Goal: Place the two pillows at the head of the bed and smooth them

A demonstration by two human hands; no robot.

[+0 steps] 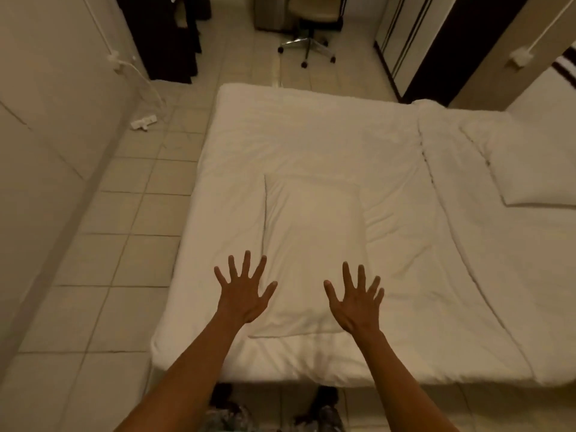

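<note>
Pillows: one point(311, 244) lengthwise on near bed point(280, 135), by its near edge | second point(536, 179) on adjoining bed at right | left hand point(243, 294), right hand point(355, 304): grips released, fingers splayed over first pillow's near end.

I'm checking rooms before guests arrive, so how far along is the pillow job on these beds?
Done: one pillow lies flat on the near bed, and a second pillow lies on the bed to the right. In hand: the left hand and right hand are spread open over the near pillow's lower corners, holding nothing. Left: creases remain in the cover beside it, and I cannot tell whether the far pillow has been smoothed.
</note>
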